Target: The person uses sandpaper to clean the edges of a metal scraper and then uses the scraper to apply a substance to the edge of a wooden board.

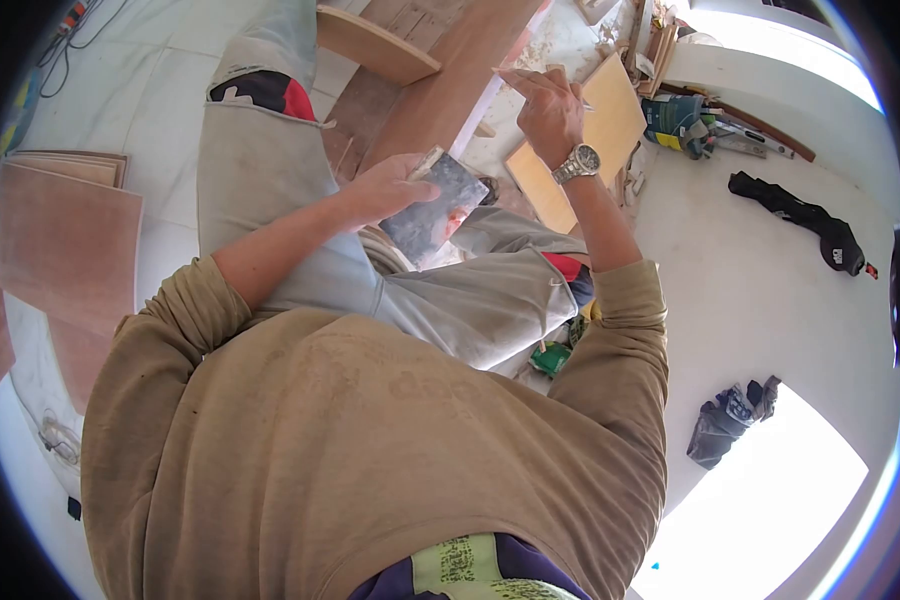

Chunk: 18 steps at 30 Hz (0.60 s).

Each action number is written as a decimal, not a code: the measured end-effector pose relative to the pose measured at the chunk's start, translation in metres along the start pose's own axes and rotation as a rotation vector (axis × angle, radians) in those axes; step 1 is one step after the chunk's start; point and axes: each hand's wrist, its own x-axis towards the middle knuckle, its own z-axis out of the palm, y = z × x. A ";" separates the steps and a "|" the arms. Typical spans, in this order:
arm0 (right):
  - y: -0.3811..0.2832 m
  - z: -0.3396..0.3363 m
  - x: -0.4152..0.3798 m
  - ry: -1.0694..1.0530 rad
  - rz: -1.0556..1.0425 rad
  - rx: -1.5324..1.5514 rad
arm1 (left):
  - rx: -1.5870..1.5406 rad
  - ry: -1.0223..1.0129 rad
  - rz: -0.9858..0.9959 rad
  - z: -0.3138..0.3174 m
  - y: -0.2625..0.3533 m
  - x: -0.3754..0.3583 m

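Observation:
My left hand [385, 190] grips a dark, flat rectangular plate [432, 212] by its near left side, thumb on top. A smear of orange-red paste [457, 218] lies on the plate's face. My right hand [550, 112], with a metal watch on the wrist, is raised farther off to the right, its fingers bent together. Something thin and pale seems to stick out beside those fingers, too small to name. Beyond the hands runs a long brown wooden board [425, 95], with a lighter wooden piece [375, 45] standing across it.
A light plywood panel [610, 125] lies right of my right hand, near wood scraps and a labelled tub [673, 125]. Brown panels [68, 235] lean at the left. Dark cloths [800, 215] lie on the right floor, and a green packet [549, 358] by my leg.

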 end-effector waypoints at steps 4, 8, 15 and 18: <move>0.004 -0.008 0.009 0.070 -0.070 -0.147 | 0.023 -0.033 0.011 -0.005 -0.005 0.003; 0.010 0.002 0.015 0.100 -0.114 -0.220 | 0.009 -0.012 0.022 0.001 0.002 -0.002; -0.021 -0.002 0.006 0.035 -0.179 -0.111 | 0.069 0.008 0.022 -0.002 -0.002 0.003; -0.007 -0.004 0.014 0.074 -0.052 -0.066 | 0.048 0.001 0.027 0.000 -0.002 0.000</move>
